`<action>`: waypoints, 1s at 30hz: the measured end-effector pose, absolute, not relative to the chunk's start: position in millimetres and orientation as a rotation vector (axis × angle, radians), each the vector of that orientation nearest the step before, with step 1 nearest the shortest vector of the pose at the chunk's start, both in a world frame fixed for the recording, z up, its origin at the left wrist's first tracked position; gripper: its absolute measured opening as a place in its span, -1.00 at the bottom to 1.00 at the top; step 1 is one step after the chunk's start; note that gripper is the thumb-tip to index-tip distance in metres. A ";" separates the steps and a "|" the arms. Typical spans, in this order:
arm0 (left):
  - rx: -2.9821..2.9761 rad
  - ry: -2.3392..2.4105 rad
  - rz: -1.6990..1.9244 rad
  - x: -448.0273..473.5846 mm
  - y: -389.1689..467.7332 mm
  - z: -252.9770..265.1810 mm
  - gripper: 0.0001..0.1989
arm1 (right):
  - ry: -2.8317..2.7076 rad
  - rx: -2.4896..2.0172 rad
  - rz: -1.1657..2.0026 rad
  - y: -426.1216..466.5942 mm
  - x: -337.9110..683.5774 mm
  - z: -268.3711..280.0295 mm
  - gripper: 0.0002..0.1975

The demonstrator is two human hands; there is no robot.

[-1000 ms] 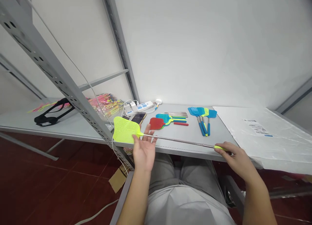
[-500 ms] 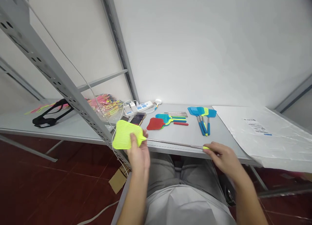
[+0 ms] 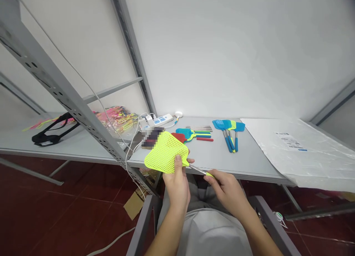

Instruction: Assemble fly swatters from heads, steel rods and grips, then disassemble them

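Note:
A yellow fly swatter with a short metal rod is held above the table's front edge. My left hand is closed on the neck of its perforated head, thumb on top. My right hand wraps round the yellow handle, most of which is hidden in the fingers. Behind the swatter lie a red swatter head, blue heads, loose metal rods, and blue and red handles. Further right, several complete swatters in blue and yellow lie fanned together.
A white power strip with plugs stands at the back. A cable hangs by the grey metal upright on the left. Beyond it are a black strap and bagged colourful items. White wrapping covers the table's right side.
The swatter's rod has gone from long to short as my hands came together. My left hand moved right, my right hand left, and the head has turned and tilted.

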State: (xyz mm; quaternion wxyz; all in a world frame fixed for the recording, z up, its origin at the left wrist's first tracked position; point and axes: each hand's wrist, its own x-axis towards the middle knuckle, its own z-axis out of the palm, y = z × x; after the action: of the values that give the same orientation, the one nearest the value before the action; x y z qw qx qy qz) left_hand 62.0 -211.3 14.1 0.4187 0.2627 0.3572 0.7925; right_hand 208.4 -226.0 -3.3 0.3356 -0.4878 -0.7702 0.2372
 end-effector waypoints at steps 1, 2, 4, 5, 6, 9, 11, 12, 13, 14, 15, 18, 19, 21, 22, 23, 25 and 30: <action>0.662 0.905 1.973 62.6 -210.7 12.5 -0.75 | -2.018 -1.290 0.623 -226.4 208.5 -1.3 -0.66; 0.659 0.911 1.961 63.4 -209.9 10.9 -0.76 | -2.023 -1.303 0.623 -226.7 208.5 0.2 -0.66; 0.645 0.918 1.934 64.8 -208.2 8.0 -0.75 | -2.019 -1.326 0.616 -227.0 207.8 1.5 -0.67; 0.636 0.920 1.924 65.0 -207.2 6.7 -0.74 | -2.012 -1.331 0.612 -227.1 207.0 1.2 -0.68; 0.627 0.925 1.916 64.8 -206.1 5.4 -0.74 | -2.004 -1.333 0.610 -227.1 205.9 0.3 -0.69; 0.607 0.937 1.889 60.5 -199.2 0.1 -0.71 | -1.984 -1.276 0.640 -227.1 201.3 -4.0 -0.77; 0.606 0.942 1.847 56.2 -189.4 -5.2 -0.69 | -1.972 -1.203 0.683 -226.4 198.9 -7.6 -0.77; 0.613 0.947 1.817 54.7 -182.6 -8.1 -0.67 | -1.962 -1.177 0.702 -225.5 198.6 -9.6 -0.74; 0.635 0.955 1.774 54.2 -174.8 -11.1 -0.66 | -1.947 -1.170 0.717 -223.9 199.2 -11.7 -0.72; 0.681 0.969 1.709 55.1 -166.4 -14.0 -0.64 | -1.925 -1.189 0.724 -221.4 201.0 -13.8 -0.71; 0.762 0.985 1.623 57.6 -157.8 -16.5 -0.63 | -1.896 -1.231 0.720 -217.8 204.2 -15.9 -0.69; 1.164 0.986 1.267 73.4 -134.6 -21.0 -0.62 | -1.761 -1.451 0.623 -199.0 222.3 -20.2 -0.65; 1.308 0.974 1.159 80.0 -128.3 -21.2 -0.63 | -1.696 -1.548 0.564 -190.0 230.9 -20.7 -0.63; 1.556 0.968 1.020 91.9 -116.7 -20.1 -0.66 | -1.552 -1.761 0.447 -168.6 250.2 -20.3 -0.62; 1.660 0.979 0.984 96.6 -110.7 -19.1 -0.68 | -1.486 -1.867 0.402 -156.8 260.0 -19.5 -0.62; 1.754 0.994 0.960 100.3 -104.3 -18.2 -0.70 | -1.435 -1.965 0.367 -144.6 269.3 -18.4 -0.63; 1.920 1.008 0.920 105.6 -90.1 -17.7 -0.73 | -1.391 -2.124 0.325 -120.1 284.8 -16.2 -0.63; 2.273 1.015 0.862 116.6 -60.6 -31.3 -0.75 | -1.397 -2.291 0.288 -67.9 301.4 -13.1 -0.62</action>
State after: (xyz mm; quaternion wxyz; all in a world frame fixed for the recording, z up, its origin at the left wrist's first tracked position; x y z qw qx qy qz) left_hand 116.6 -60.6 -31.3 0.2511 0.8352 0.3731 0.3166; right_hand 301.4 -67.9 -13.1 0.2198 -0.8282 -0.5050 0.1041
